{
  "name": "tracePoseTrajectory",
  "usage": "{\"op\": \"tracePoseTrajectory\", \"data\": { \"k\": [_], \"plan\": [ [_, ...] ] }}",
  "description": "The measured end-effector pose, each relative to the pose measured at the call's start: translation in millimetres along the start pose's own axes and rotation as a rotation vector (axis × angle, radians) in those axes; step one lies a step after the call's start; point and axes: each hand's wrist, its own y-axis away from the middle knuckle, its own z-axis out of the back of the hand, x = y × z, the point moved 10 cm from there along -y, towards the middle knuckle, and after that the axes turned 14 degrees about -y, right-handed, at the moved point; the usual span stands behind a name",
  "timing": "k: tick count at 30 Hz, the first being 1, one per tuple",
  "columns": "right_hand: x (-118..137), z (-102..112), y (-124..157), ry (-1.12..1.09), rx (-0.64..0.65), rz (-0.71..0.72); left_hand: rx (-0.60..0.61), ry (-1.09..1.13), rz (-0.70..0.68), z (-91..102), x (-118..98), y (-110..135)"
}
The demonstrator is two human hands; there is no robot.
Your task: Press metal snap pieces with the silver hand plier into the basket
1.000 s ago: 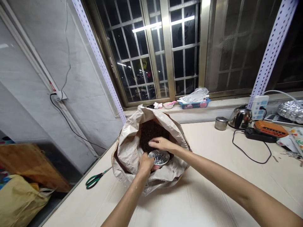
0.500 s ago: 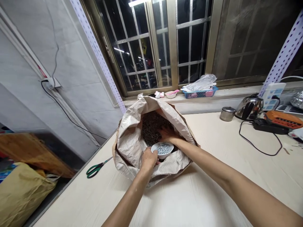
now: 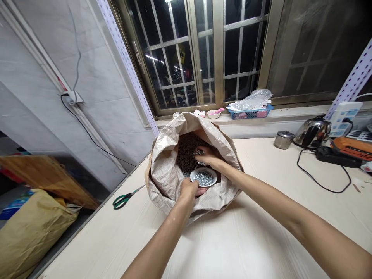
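An open woven sack stands on the table, its mouth facing me, with a heap of small screws inside. Just within the mouth, my left hand grips a white bowl, thumb at the rim and fingers underneath. Silvery screws lie in the bowl. Behind and above it, my right hand is closed around a handful of screws, some showing between the fingers. Part of the heap is hidden by that hand.
Green-handled scissors lie left of the sack on the pale table. To the right stand a lidded metal pot, a kettle and an orange case with a black cable. A blue basket rests on the windowsill.
My right hand has lifted out of the screw heap and closed on a handful. My left hand still holds the bowl in the sack mouth. The camera view has shifted slightly.
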Motion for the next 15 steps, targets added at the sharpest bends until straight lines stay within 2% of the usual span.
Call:
{"op": "tracePoseTrajectory", "data": {
  "k": [7, 9, 12, 15],
  "plan": [
    [5.0, -7.2, 31.8, -0.194, 0.041, 0.025, -0.048, 0.054, 0.003, 0.3, -3.4, 10.0],
    [6.4, -6.9, 35.3, -0.274, 0.057, 0.041, -0.045, 0.051, -0.001, 0.3, -3.8, 11.8],
    [13.8, -12.7, 36.5, -0.41, 0.152, 0.062, -0.074, 0.058, -0.002, 3.0, -2.2, 10.8],
    [18.8, -14.4, 33.6, -0.354, 0.189, 0.063, -0.094, 0.077, -0.012, 3.7, 0.0, 7.9]
  ]
}}
